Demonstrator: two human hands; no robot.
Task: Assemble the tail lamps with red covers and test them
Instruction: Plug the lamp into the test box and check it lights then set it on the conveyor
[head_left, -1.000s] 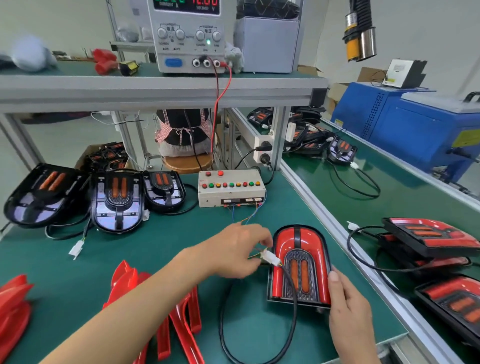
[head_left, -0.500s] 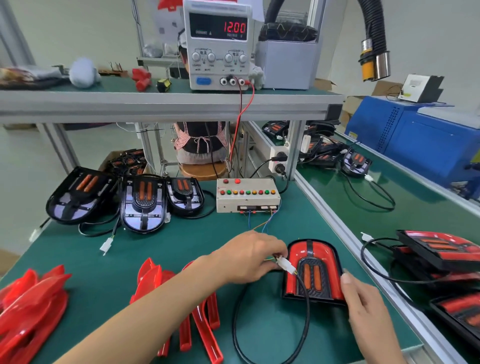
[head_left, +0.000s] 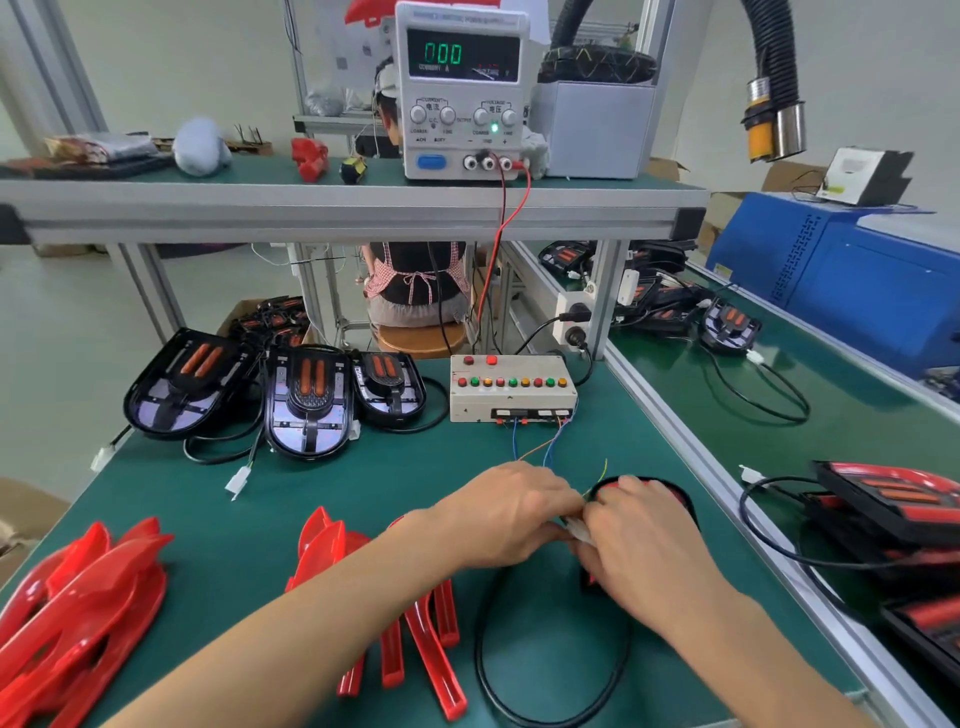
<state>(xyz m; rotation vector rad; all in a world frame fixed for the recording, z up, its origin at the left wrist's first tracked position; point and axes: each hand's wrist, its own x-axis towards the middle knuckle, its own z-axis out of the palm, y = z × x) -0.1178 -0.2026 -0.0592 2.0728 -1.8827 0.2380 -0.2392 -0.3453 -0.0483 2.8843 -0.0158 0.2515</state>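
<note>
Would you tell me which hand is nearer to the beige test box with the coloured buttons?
Left. The left hand lies just below the test box; the right hand sits farther down and right.

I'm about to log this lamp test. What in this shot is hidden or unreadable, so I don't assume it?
- White plug, head view: both hands, left hand and right hand, cover it; whether it is mated cannot be told.
- Tail lamp: mostly behind the right hand; lit or not is unseen.
- Power supply: left display reads 000; the right one is blurred.
- Test box: button labels too small.
</note>
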